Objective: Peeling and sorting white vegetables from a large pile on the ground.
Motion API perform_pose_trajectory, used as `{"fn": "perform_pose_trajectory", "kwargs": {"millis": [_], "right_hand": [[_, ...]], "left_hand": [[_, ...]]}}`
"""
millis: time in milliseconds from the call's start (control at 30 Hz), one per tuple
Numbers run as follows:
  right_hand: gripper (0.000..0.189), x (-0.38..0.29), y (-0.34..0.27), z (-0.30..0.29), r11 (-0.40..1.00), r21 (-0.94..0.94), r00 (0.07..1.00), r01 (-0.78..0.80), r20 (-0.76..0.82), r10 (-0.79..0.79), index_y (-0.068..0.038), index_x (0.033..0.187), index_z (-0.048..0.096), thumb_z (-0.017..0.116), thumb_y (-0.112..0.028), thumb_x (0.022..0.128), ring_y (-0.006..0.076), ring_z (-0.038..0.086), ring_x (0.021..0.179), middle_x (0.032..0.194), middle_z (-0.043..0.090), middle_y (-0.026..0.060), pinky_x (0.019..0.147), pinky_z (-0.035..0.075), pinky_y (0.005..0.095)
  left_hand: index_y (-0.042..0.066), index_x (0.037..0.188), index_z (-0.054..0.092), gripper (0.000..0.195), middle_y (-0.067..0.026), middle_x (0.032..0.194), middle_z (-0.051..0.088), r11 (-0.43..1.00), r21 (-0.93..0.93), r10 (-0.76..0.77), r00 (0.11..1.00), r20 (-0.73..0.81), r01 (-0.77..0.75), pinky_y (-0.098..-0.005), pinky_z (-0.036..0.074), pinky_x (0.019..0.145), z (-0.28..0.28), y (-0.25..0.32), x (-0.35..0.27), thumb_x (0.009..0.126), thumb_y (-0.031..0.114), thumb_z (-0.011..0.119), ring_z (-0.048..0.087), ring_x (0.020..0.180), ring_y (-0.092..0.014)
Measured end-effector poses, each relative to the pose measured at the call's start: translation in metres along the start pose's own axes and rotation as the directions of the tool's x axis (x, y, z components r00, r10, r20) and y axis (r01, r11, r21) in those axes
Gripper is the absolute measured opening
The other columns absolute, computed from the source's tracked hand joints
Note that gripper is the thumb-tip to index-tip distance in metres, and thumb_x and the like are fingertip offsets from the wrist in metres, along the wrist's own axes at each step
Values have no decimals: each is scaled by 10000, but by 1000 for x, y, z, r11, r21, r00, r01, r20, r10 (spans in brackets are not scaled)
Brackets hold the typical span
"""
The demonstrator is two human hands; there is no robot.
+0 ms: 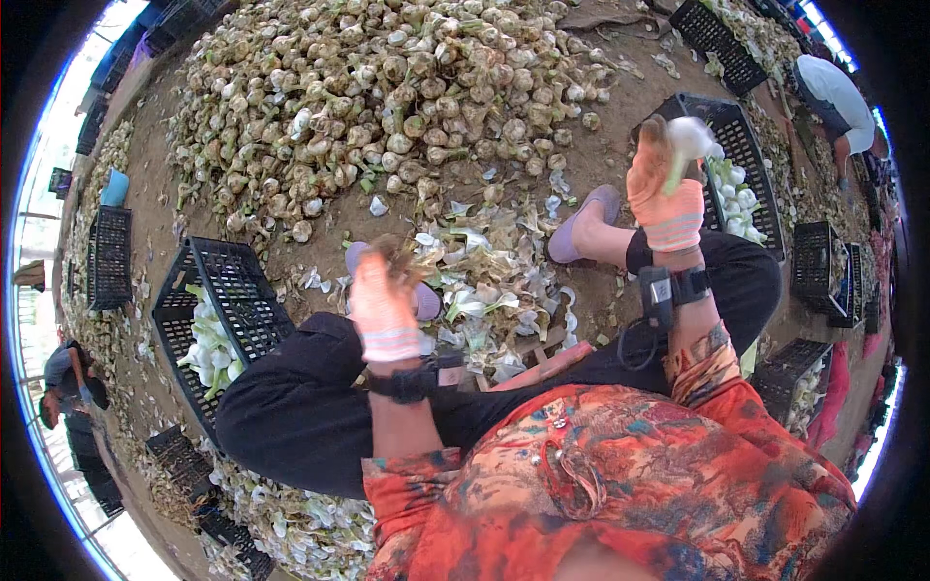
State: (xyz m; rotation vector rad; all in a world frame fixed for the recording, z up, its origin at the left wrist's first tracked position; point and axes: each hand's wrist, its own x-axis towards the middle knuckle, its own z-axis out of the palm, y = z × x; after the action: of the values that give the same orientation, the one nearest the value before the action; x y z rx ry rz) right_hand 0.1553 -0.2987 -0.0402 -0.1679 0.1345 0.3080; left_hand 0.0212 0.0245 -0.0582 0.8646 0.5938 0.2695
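My right hand (662,181), in an orange and white work glove with soiled fingers, grips a white garlic bulb (690,136) with a short green stem. It is raised beside a black plastic crate (755,156) holding cleaned garlic bulbs (735,194). My left hand (381,301), gloved alike, is above a lilac shoe; its fingers are blurred, and whether they hold anything is unclear. Beyond both hands lies a large heap of soil-stained garlic bulbs (407,94). Peeled garlic skins (494,279) are scattered on the ground between my feet.
A second black crate (243,298) with white bulbs stands by my left knee. Further crates (109,258) and a blue container (114,189) are at the left. One person (835,102) bends at the far right; another (69,385) is at the left edge.
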Motion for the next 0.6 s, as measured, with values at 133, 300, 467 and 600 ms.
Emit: {"fn": "perform_pose_trajectory", "kwargs": {"millis": [133,300,467,600], "right_hand": [[399,19,11,-59,636,-635,892,-439,-391,226,-56,1234,465,465,-252,887,351,543,1022,1161,547,152,827,461,424],[625,47,100,-132,-633,-773,954,48,-153,259,-39,1302,393,639,-175,745,325,494,1121,1282,440,205,950,391,367],[803,54,145,-139,-778,-607,932,-163,-354,81,-64,1345,300,725,-279,699,354,349,1244,1358,335,192,1014,333,381],[826,56,134,-144,-704,-651,932,-283,-360,-42,-61,1349,281,726,-306,698,368,314,1265,1380,294,197,1031,319,378]], "left_hand": [[-1,1153,503,395,-136,1158,529,955,102,257,949,181,-278,-454,423,894,-25,92,-28,870,271,539,509,1045,-282],[-48,1244,423,538,-199,1274,452,871,211,377,879,292,-444,-469,375,968,-42,193,-58,891,352,486,462,1144,-321],[-51,1167,492,375,-167,1204,504,762,550,419,908,-16,-342,-412,399,949,-23,120,-16,860,166,484,500,1096,-273],[-23,1150,519,448,-154,1059,580,443,896,-138,985,103,-32,-304,428,871,-23,-11,48,761,163,640,560,979,-222]]}}
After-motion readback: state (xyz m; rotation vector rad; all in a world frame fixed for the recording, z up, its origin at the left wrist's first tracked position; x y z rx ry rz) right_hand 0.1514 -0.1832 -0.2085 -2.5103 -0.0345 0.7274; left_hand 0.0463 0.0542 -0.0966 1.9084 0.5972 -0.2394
